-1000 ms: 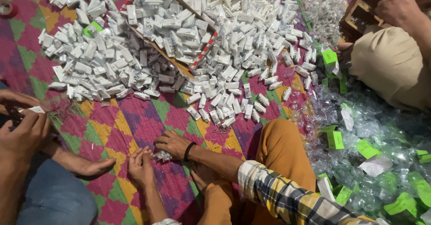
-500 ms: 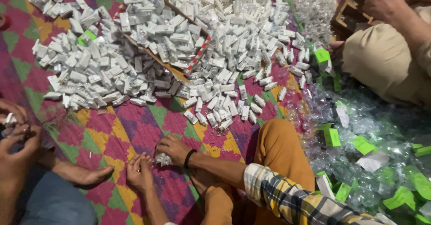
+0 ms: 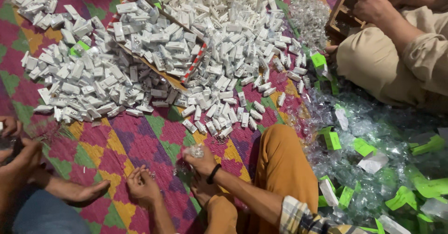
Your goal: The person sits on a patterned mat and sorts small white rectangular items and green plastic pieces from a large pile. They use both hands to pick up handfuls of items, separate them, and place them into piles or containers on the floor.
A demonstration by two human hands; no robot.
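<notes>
Near the middle, the right hand [image 3: 201, 160] pinches a small crinkled clear plastic wrapper [image 3: 195, 151]; the left hand [image 3: 142, 186] rests half-curled and empty on the pink-and-green woven mat [image 3: 140, 136], left of it, touching nothing else

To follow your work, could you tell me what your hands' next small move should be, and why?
Probably bring the left hand up to the clear packet: only the right hand pinches it, and the left rests on the mat close beside.
</notes>
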